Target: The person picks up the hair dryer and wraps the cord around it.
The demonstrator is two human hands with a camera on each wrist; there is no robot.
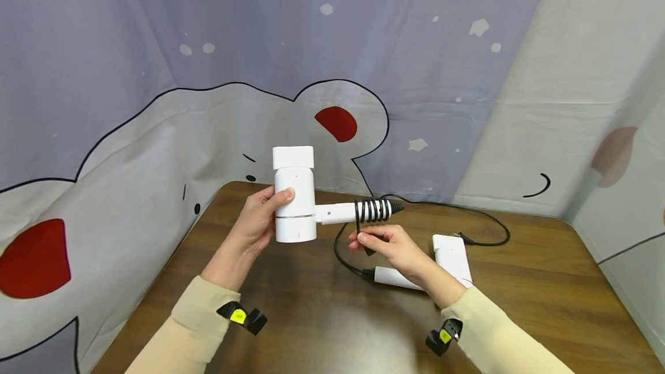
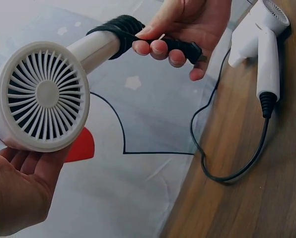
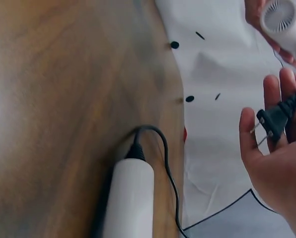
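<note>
A white hair dryer (image 1: 295, 186) is held up over the table by my left hand (image 1: 254, 218), with the thumb across the front of its barrel. Its round slotted intake grille (image 2: 47, 94) faces the left wrist camera, and its handle points right. A black cord (image 1: 374, 210) is coiled several times around that handle. Below the coils, my right hand (image 1: 392, 246) grips the cord's end at the black plug (image 3: 273, 123), between thumb and fingers. The two metal prongs stick out past the fingers in the right wrist view.
A second white hair dryer (image 1: 451, 255) lies on the wooden table (image 1: 312, 316) at the right, partly behind my right forearm. Its black cord (image 1: 467, 208) loops toward the back edge and round to a plug by the nozzle. A patterned curtain (image 1: 234, 33) hangs behind the table.
</note>
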